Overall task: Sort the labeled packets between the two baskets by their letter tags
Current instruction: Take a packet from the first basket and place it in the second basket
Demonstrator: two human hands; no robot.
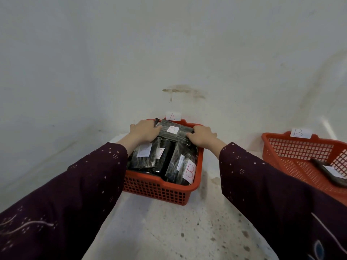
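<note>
A red mesh basket [159,192] tagged A [173,116] stands against the wall, full of several dark packets with white letter labels. On top at its far end lies a dark packet labelled B [173,131]. My left hand [143,131] grips that packet's left end and my right hand [201,136] grips its right end. Another packet with a big red B label [189,170] leans against the basket's right wall. A second red basket [293,152] tagged B [300,132] stands at the right, with one dark packet [326,170] lying in it.
Both baskets rest on a speckled white surface [178,231] that meets a stained white wall [169,53] right behind them. A gap of bare surface separates the two baskets. My dark patterned sleeves cover the lower corners of the view.
</note>
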